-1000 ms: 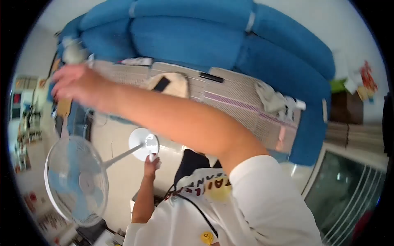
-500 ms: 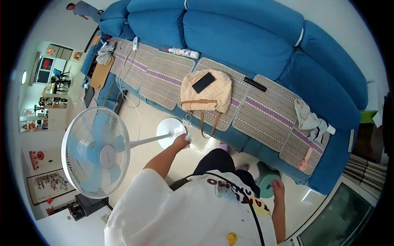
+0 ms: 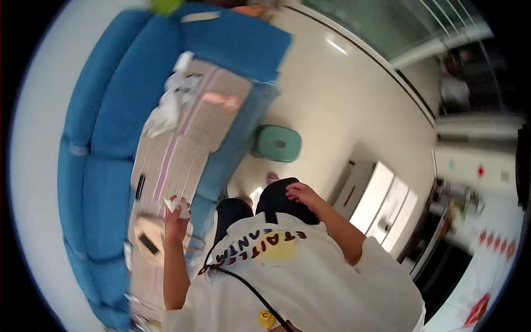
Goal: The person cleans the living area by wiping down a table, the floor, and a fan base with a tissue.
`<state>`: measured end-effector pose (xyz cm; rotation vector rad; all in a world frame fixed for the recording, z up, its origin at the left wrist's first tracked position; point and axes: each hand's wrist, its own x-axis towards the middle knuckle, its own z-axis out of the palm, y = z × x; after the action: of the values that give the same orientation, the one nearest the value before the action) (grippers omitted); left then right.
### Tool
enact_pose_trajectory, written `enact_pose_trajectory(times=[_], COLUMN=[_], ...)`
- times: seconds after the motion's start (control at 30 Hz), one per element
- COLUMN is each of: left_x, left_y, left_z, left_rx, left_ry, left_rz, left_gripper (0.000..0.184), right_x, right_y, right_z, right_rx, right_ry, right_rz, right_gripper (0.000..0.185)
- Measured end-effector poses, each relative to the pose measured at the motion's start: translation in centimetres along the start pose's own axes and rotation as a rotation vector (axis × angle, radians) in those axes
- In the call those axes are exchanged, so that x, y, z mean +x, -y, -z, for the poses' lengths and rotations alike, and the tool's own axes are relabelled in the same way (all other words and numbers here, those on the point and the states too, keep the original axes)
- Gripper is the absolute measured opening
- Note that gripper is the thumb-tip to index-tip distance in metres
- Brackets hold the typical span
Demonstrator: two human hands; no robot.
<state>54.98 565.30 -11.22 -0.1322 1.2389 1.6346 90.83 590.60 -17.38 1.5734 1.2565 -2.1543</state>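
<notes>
My left hand [image 3: 177, 217] is closed on a crumpled white tissue [image 3: 178, 206], over the edge of the sofa near the cream bag [image 3: 149, 227]. A dark phone [image 3: 148, 243] lies on that bag. My right hand [image 3: 300, 193] is beside my dark-clothed thigh, its fingers loosely bent and apart, and no object shows in it. Beyond my legs stands a green stool [image 3: 279, 144].
The blue sofa [image 3: 110, 182] runs along the left, with woven mats [image 3: 207, 133], white cloths [image 3: 166, 113], a pink handheld item [image 3: 222, 101] and a black bar [image 3: 140, 187]. A white cabinet [image 3: 373, 199] stands at right, and a glass door [image 3: 376, 27] at the top.
The view has swung round towards the stool and cabinet, and the fan is out of sight. My left hand, with the tissue, is now away from the fan's pole. My right hand hangs nearer my thigh.
</notes>
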Motion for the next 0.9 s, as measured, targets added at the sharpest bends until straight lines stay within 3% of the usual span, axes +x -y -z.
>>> enact_pose_trajectory(times=[0.1,0.2,0.27,0.33,0.37,0.43,0.47,0.53,0.57,0.6,0.67,0.7,0.73,0.8,0.83,0.9], left_x=[5.4,7.4,8.7,8.1,8.5,9.5,9.7,10.4,10.9,10.5,9.1,7.0,6.4,5.2,4.3,1.9], left_y=[-0.1,0.8,1.8,2.8,3.7,5.7,6.6,8.1,9.2,9.8,11.5,11.0,12.0,14.3,15.5,18.3], left_z=[-9.3,-19.1,-24.1,-29.3,-30.6,-32.4,-33.1,-34.6,-34.6,-34.8,-35.4,-36.8,-37.2,-37.4,-36.9,-36.6], left_rx=[-0.118,-0.086,-0.046,0.146,0.174,0.811,0.839,1.215,0.979,0.984,0.884,0.898,0.917,0.905,0.793,0.863], left_ry=[0.3,0.443,0.585,0.747,0.776,1.077,1.137,1.435,1.473,1.53,1.409,1.241,1.271,1.095,1.099,1.2], left_rz=[0.073,0.202,0.308,0.357,0.388,0.19,0.215,-0.185,0.042,0.079,0.356,0.639,0.659,1.233,1.35,1.272], left_gripper=[0.051,0.055,0.056,0.059,0.059,0.062,0.062,0.062,0.062,0.062,0.062,0.059,0.059,0.054,0.05,0.048], right_x=[0.6,1.4,-1.1,-6.6,-7.0,-7.5,-8.0,-8.9,-7.4,-7.8,-9.6,-10.8,-11.7,-13.3,-14.8,-15.7], right_y=[-0.2,0.7,4.4,9.5,9.6,9.4,9.4,9.0,6.8,5.4,2.8,2.1,1.2,-0.9,-2.0,-4.6], right_z=[2.7,3.8,3.9,4.2,3.5,2.0,1.6,0.6,0.1,-0.5,-1.2,-1.8,-2.5,-4.3,-4.8,-5.9], right_rx=[0.109,0.168,0.34,0.523,0.56,1.057,1.098,1.264,1.338,1.376,1.493,1.511,1.535,0.873,0.399,0.588], right_ry=[-0.033,-0.03,0.087,0.253,0.222,0.351,0.308,0.021,-0.064,-0.116,-0.327,-0.501,-0.531,-1.065,-1.319,-1.272], right_rz=[0.149,0.361,0.449,0.384,0.403,0.501,0.544,0.655,0.729,0.75,0.78,0.738,0.754,0.854,0.782,0.865], right_gripper=[0.026,0.029,0.038,0.049,0.049,0.048,0.048,0.042,0.038,0.038,0.034,0.035,0.035,0.039,0.044,0.046])
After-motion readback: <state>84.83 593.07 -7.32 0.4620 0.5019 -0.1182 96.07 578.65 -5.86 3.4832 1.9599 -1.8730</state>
